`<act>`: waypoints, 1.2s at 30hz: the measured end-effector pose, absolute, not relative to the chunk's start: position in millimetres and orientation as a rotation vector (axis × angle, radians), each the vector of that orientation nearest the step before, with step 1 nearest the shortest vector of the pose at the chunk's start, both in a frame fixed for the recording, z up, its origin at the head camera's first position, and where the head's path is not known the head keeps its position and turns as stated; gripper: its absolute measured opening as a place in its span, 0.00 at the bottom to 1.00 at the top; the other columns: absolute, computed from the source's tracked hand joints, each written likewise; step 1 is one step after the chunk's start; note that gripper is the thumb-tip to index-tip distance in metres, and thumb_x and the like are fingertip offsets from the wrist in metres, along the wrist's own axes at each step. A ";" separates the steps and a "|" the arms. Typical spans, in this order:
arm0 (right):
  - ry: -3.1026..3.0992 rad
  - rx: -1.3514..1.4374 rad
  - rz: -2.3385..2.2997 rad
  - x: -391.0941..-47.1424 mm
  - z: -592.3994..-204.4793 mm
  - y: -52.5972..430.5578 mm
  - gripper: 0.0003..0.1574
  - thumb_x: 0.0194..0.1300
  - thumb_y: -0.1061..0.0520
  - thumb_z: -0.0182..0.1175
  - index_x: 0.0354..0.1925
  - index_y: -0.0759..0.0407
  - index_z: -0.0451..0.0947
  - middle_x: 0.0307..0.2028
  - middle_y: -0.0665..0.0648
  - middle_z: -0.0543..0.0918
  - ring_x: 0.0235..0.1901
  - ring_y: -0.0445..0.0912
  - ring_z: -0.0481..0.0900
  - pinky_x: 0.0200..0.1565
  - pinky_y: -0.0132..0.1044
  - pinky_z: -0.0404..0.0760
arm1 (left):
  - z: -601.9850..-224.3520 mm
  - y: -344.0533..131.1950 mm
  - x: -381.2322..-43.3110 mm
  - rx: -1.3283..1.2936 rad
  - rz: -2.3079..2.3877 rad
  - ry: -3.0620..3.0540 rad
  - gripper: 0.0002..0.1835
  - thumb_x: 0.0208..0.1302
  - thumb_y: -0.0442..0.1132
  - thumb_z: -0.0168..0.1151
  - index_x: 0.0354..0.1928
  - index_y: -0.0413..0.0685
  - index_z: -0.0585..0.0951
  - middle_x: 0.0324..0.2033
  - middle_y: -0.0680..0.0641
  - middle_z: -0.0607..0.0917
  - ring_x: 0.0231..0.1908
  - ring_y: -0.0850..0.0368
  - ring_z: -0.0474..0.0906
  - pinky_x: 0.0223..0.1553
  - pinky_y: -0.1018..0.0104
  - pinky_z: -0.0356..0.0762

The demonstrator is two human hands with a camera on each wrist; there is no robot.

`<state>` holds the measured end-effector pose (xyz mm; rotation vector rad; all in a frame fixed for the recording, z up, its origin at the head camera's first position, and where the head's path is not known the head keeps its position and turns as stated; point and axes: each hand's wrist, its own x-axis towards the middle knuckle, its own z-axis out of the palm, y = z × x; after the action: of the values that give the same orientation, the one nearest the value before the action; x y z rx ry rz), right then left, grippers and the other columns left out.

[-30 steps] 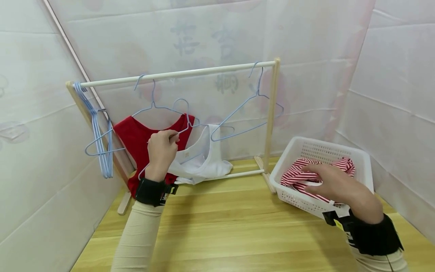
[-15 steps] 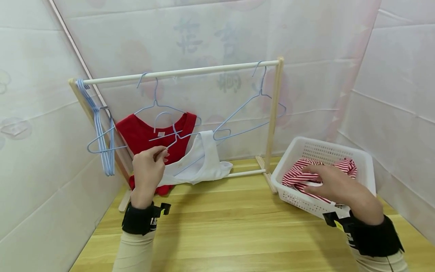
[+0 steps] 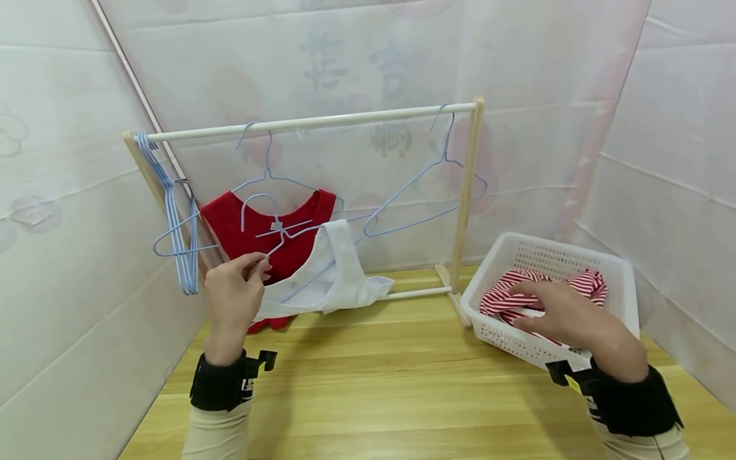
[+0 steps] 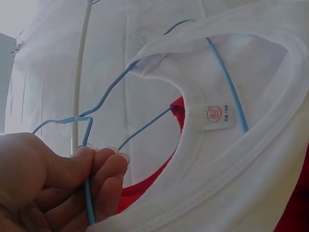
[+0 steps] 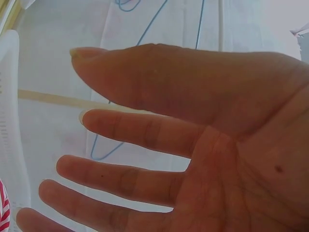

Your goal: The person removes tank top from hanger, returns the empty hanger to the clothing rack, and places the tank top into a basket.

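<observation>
Head view: the red top hangs from the rail, the white top — at least partly on the hanger my left hand pinches — is off it, and striped cloth lies unhung in the basket below my right hand, fingers parted, empty.

Hangers light blue, far-left top red, nearer tank top white, right basket white, cloth inside red-and-white striped, surface yellowish wood-grain, wristbands black.
</observation>
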<state>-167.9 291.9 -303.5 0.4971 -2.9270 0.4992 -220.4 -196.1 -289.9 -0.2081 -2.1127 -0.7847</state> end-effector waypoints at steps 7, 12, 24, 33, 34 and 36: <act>-2.921 0.500 0.472 -167.7 -303.6 288.2 0.31 0.59 0.54 0.75 0.58 0.64 0.80 0.52 0.65 0.87 0.47 0.58 0.87 0.46 0.55 0.84 | -280.4 -203.2 -206.9 -0.275 -0.819 -2.062 0.08 0.66 0.24 0.65 0.44 0.28 0.88 0.33 0.32 0.90 0.27 0.40 0.86 0.37 0.96 0.64; -2.907 0.526 0.462 -168.3 -304.1 285.6 0.30 0.58 0.54 0.75 0.57 0.65 0.81 0.52 0.64 0.87 0.49 0.61 0.86 0.49 0.58 0.83 | -272.9 -206.3 -196.1 -0.283 -0.803 -2.046 0.08 0.66 0.25 0.65 0.45 0.28 0.87 0.34 0.32 0.90 0.30 0.38 0.87 0.39 0.96 0.64; -2.905 0.534 0.475 -170.0 -307.7 282.8 0.32 0.58 0.54 0.75 0.58 0.64 0.81 0.53 0.64 0.87 0.51 0.61 0.86 0.51 0.59 0.83 | -264.1 -206.0 -177.4 -0.297 -0.792 -2.039 0.08 0.65 0.25 0.66 0.44 0.31 0.89 0.33 0.33 0.90 0.29 0.39 0.87 0.39 0.96 0.64; -2.899 0.539 0.489 -171.6 -308.2 281.1 0.32 0.57 0.55 0.76 0.57 0.67 0.81 0.52 0.66 0.87 0.49 0.61 0.86 0.49 0.58 0.84 | -265.3 -199.1 -177.5 -0.335 -0.813 -2.148 0.09 0.65 0.24 0.66 0.46 0.32 0.89 0.35 0.34 0.91 0.30 0.42 0.89 0.40 0.96 0.65; -2.899 0.541 0.486 -171.7 -308.4 281.1 0.32 0.57 0.55 0.76 0.57 0.67 0.81 0.52 0.66 0.87 0.48 0.61 0.86 0.49 0.58 0.84 | -266.3 -198.7 -178.6 -0.343 -0.814 -2.167 0.09 0.65 0.24 0.66 0.46 0.32 0.89 0.36 0.35 0.91 0.30 0.43 0.89 0.39 0.95 0.67; -2.898 0.545 0.480 -172.2 -308.8 280.7 0.32 0.56 0.55 0.76 0.56 0.67 0.81 0.52 0.66 0.87 0.47 0.61 0.87 0.48 0.58 0.84 | -268.5 -197.8 -180.8 -0.361 -0.801 -2.201 0.09 0.64 0.25 0.67 0.45 0.33 0.89 0.35 0.36 0.91 0.30 0.45 0.89 0.39 0.91 0.72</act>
<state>-172.2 280.7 -308.8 0.5446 -2.8977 0.4796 -180.8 -197.8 -268.5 -0.3606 -2.2005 -0.8014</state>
